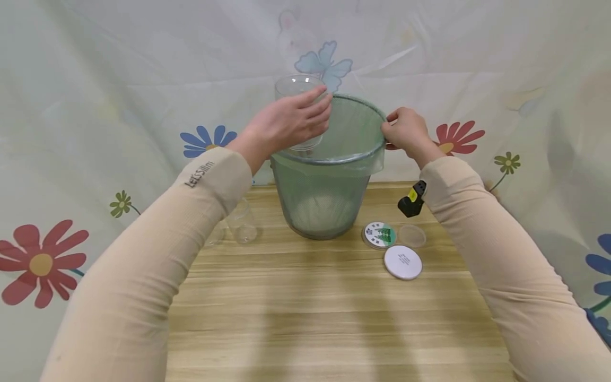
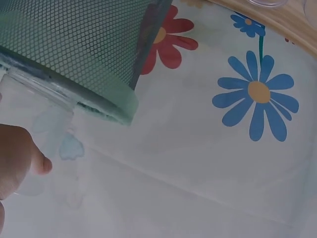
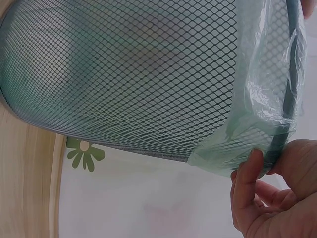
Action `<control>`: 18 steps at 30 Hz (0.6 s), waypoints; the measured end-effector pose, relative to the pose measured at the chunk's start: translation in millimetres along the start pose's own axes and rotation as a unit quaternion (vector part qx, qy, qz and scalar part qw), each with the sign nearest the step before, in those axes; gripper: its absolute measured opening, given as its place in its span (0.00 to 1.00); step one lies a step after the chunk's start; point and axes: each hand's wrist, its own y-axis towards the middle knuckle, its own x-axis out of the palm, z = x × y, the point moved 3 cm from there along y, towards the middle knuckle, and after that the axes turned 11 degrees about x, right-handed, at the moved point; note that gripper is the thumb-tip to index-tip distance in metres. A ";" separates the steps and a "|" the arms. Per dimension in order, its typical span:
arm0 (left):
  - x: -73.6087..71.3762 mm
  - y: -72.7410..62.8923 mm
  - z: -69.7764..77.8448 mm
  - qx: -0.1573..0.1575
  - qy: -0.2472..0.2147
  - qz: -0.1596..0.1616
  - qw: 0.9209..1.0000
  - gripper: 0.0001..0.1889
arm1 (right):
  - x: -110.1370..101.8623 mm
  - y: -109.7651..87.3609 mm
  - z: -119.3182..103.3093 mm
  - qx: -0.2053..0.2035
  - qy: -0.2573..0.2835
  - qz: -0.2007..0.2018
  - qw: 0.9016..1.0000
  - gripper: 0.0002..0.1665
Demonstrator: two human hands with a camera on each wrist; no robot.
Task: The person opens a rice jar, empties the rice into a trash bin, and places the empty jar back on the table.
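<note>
A mesh wastebasket (image 1: 321, 201) stands upright at the back of the table, lined with a thin green plastic bag (image 3: 262, 99) folded over its rim. In the head view my left hand (image 1: 292, 119) grips a clear round container (image 1: 297, 85) at the left side of the wastebasket's mouth. The container's lower part overlaps the opening, and my fingers cover much of its side. On the opposite side, my right hand (image 1: 408, 131) pinches the rim and the folded bag edge between thumb and fingers, as the right wrist view shows up close.
Clear containers (image 1: 243, 227) lie left of the wastebasket, partly behind my left sleeve. To its right are a lid with a green tree label (image 1: 380, 235), a translucent disc (image 1: 412, 236), a white lid (image 1: 403, 262) and a black-and-yellow object (image 1: 411, 200). A printed curtain (image 1: 143, 111) hangs behind.
</note>
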 end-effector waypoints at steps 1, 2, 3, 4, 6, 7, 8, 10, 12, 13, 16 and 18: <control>0.0 0.4 0.8 0.004 0.001 -0.003 1.000 0.43 | -0.1 0.0 0.4 -0.001 0.000 -0.001 1.000 0.26; 0.0 1.0 1.5 0.008 0.001 -0.004 1.000 0.43 | -0.5 0.0 0.8 -0.002 0.000 -0.001 1.000 0.26; 0.0 1.6 1.9 0.011 0.001 -0.005 1.000 0.43 | -0.9 -0.1 1.2 -0.003 0.000 -0.002 1.000 0.26; 0.0 2.1 2.2 0.014 0.003 -0.007 1.000 0.42 | -1.5 -0.2 1.5 -0.004 0.001 -0.002 1.000 0.27; -0.1 2.3 2.1 0.018 0.008 -0.011 1.000 0.43 | -2.6 -0.3 2.3 -0.004 0.002 -0.003 1.000 0.27; -0.2 2.5 1.7 0.019 0.011 -0.012 1.000 0.44 | -3.1 -0.2 2.8 -0.004 0.002 -0.003 1.000 0.27; -0.3 2.5 1.1 0.020 0.013 -0.012 1.000 0.44 | -3.6 -0.2 3.3 -0.004 0.002 -0.003 1.000 0.27; 0.0 1.9 -0.1 0.021 0.012 -0.013 1.000 0.49 | -4.4 -0.4 4.1 -0.002 0.001 -0.002 1.000 0.27; 1.0 0.1 -1.4 0.016 0.001 -0.014 1.000 0.56 | -4.8 -0.7 4.7 -0.001 0.000 -0.002 1.000 0.27; 2.1 -0.7 -2.1 0.009 -0.007 -0.011 1.000 0.56 | -4.8 -0.8 4.8 -0.001 0.000 -0.001 1.000 0.27; 6.5 -4.5 -3.2 -0.020 -0.037 -0.003 0.999 0.52 | -4.5 -1.3 4.8 -0.002 0.000 -0.001 1.000 0.27; 10.0 -7.2 -3.4 -0.043 -0.053 0.003 0.998 0.46 | -4.5 -1.2 4.8 -0.002 0.001 -0.001 1.000 0.28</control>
